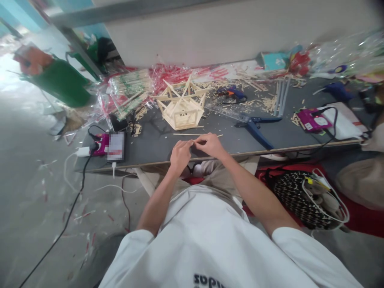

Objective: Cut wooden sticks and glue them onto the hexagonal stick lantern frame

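Observation:
Both my hands meet over the near edge of the grey table [156, 142]. My left hand [180, 155] is curled, fingertips pinched toward the right hand. My right hand [210, 145] is closed too, and between the two hands I pinch a thin wooden stick [195, 141]. Another long thin stick [187, 134] lies on the table just beyond my fingers. Farther back stands a hexagonal model built of wooden sticks [181, 106] with a ribbed roof frame.
A blue glue gun [235, 93] and blue cutters [255, 126] lie to the right, with stick offcuts scattered around. Purple power units [102, 145] [312, 119] sit at both table ends, cables trailing down. Packs of sticks [130, 86] lie back left. A patterned bag [303, 200] is on the floor.

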{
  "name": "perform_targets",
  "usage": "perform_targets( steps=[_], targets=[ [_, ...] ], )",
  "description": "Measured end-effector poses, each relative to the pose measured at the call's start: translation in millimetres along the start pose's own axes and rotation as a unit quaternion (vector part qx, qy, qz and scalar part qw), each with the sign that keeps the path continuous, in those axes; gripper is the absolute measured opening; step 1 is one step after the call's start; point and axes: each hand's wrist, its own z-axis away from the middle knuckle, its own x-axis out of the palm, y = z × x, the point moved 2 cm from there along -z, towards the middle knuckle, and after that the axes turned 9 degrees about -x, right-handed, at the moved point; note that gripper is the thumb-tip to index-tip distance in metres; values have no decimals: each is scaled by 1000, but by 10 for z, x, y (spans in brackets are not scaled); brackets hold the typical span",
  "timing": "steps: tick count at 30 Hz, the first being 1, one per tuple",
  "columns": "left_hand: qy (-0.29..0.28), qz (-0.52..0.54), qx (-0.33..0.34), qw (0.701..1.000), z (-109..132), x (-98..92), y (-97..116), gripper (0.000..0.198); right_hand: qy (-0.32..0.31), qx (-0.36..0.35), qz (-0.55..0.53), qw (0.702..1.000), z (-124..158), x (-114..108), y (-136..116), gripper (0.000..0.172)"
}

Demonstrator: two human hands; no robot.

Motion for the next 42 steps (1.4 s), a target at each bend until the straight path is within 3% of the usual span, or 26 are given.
perform_targets(
  steps=[42],
  targets=[
    [34,-33,36,998,8,-38,44,46,28,0,29,999,47,-3,-125,17]
  ],
)
